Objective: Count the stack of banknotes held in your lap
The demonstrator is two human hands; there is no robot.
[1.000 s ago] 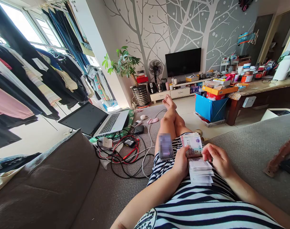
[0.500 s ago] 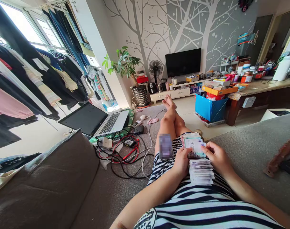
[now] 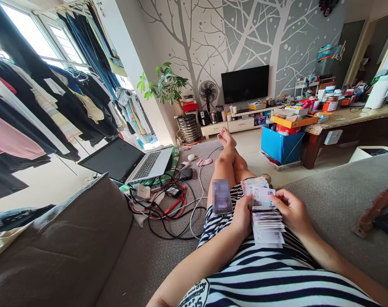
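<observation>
Over my lap I hold a stack of banknotes (image 3: 261,197), fanned at its far end. My left hand (image 3: 243,217) is closed on the stack's left side, thumb on top. At the right edge of the top note, my right hand (image 3: 292,211) pinches with thumb and fingers. Below the stack, overlapping folded-down notes (image 3: 268,230) hang toward my belly over the striped clothing (image 3: 277,285). A phone (image 3: 222,197) with a blurred-out screen lies on my left thigh, apart from both hands.
Left of my legs, tangled cables (image 3: 168,213) and chargers lie on the grey sofa (image 3: 168,260), near an open laptop (image 3: 145,166). A brown cushion (image 3: 75,238) stands at left. To the right are a brown stick-like object (image 3: 377,204) and a dark remote-like object (image 3: 387,221).
The top note between my hands shows a different print and sits slightly differently. The folded-down notes have shifted, with one now hanging lower than the others. My arms stay almost in place.
</observation>
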